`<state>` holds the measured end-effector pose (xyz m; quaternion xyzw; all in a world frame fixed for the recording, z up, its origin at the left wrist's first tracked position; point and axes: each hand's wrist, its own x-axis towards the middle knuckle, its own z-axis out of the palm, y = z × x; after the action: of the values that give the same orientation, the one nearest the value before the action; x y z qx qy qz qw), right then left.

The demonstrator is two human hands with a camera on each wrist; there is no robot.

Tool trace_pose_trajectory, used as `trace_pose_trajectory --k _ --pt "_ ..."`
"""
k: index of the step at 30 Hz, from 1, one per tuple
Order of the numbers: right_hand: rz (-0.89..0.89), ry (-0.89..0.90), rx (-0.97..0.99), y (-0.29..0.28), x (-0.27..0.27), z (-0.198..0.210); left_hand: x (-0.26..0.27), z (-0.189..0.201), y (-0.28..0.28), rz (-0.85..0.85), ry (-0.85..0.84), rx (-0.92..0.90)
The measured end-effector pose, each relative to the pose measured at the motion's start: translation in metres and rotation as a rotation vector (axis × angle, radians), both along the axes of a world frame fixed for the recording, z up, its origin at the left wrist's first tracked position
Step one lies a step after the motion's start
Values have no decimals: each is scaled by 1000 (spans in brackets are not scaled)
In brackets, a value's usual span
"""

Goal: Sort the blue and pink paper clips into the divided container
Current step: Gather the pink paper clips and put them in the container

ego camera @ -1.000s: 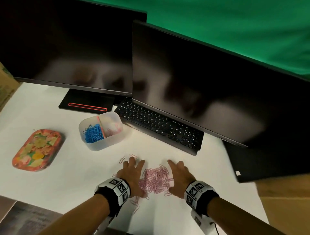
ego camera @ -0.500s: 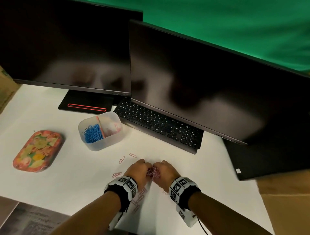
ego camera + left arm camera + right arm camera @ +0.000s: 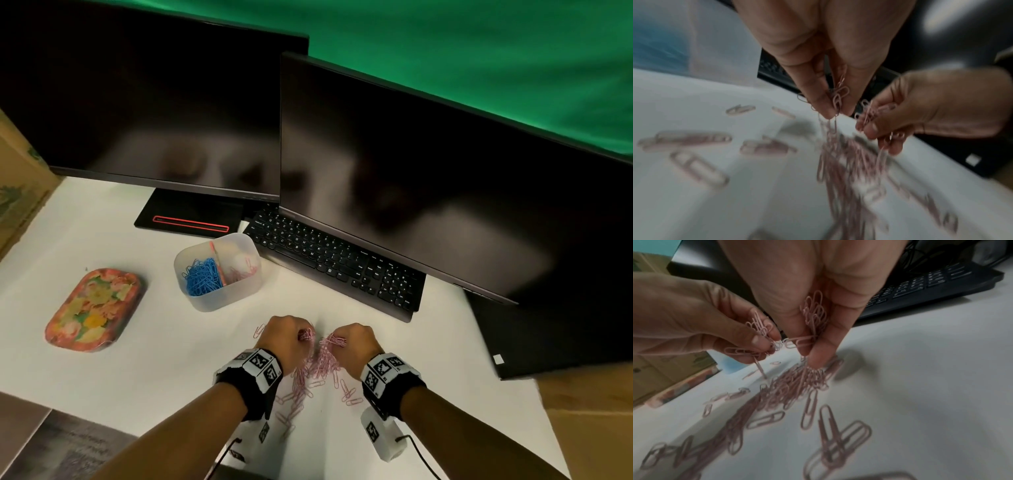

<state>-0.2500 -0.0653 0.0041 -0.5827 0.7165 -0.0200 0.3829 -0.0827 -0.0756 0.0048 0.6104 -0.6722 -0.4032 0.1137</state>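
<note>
Both hands, flat a second ago, are now lifting off the desk: left hand and right hand each pinching pink paper clips, many slipping back.

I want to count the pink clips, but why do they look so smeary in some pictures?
Left wrist view: the pink clips near the lens are badly smeared, only those at the left hand look sharp. Right wrist view: milder blur. Head view: sharpest, but edges bend.

Pink paper clips lower centre; blue paper clips in translucent white container; floral orange-pink tin left; white bench; black keyboard; green backdrop top.
</note>
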Motion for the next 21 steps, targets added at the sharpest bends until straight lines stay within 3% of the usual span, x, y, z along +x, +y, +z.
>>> trace_pose_trajectory --k 10,15,21 --pt "-54 -181 -50 -19 19 27 50 68 -51 261 142 -90" --pt "-71 -271 -27 -37 45 52 83 85 -89 330 -64 -173" --pt "-20 -275 -95 -72 80 69 94 69 -115 330 -250 -78"
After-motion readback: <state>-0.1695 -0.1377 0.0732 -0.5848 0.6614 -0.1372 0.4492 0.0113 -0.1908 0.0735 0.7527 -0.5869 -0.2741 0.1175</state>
